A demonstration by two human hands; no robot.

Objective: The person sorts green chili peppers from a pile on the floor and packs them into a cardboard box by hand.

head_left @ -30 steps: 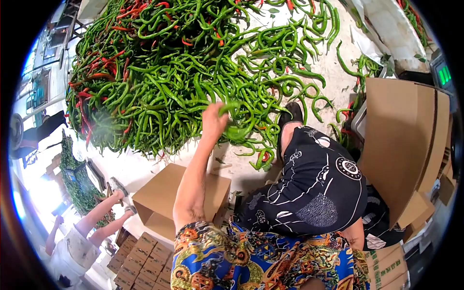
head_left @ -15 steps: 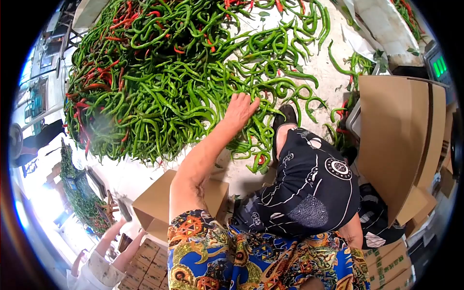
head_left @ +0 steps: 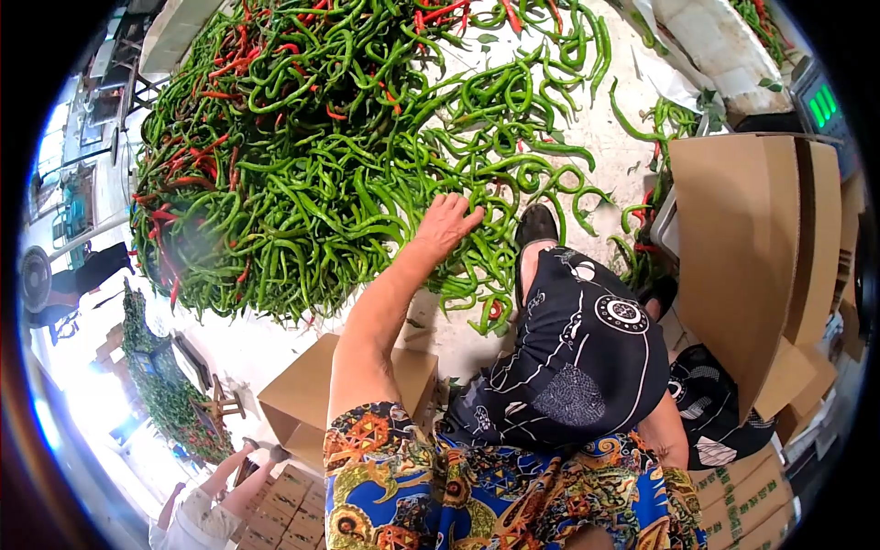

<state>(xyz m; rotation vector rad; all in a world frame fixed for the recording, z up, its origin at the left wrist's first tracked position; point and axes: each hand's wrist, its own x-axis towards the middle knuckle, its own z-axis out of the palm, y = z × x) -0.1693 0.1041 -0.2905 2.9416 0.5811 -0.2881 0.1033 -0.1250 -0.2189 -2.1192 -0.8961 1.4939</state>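
Observation:
A big heap of long, curled green chili peppers (head_left: 312, 202) covers the pale floor in front of me, with some red chili peppers (head_left: 197, 181) mixed in. My left hand (head_left: 446, 223) rests at the heap's right side, back of the hand up, fingers curled down among the green ones. Its fingertips are hidden, so what they grip, if anything, does not show. My right forearm (head_left: 666, 433) goes down beside my knee; the right hand itself is out of sight behind the dark patterned cloth (head_left: 568, 357) over my leg.
An open cardboard box (head_left: 321, 385) stands below my left arm. Tall cardboard flaps (head_left: 733, 247) rise at my right, near a scale with a green display (head_left: 822, 105). My dark shoe (head_left: 536, 225) touches the loose peppers' edge. Another person (head_left: 197, 513) is at lower left.
My left hand has shifted slightly left and down in view, still among the peppers. The whole view has moved a little, and the person at lower left appears lower.

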